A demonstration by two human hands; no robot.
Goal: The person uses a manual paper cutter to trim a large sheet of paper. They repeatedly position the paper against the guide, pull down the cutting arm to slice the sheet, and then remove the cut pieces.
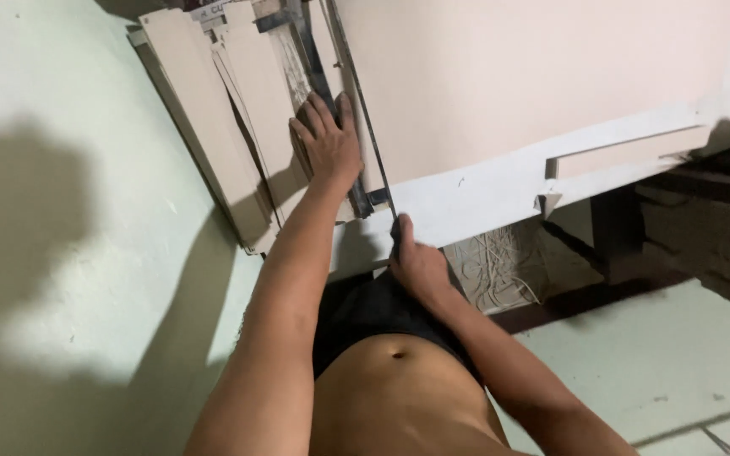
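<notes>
The left hand is lying flat, fingers slightly spread, on a stack of pale beige cardboard strips just beside the long dark metal cutter blade. The right hand is gripping the blade's lower end, fingers curled tight around it. Thin off-white paper trimmings are hanging below the blade's white table edge.
</notes>
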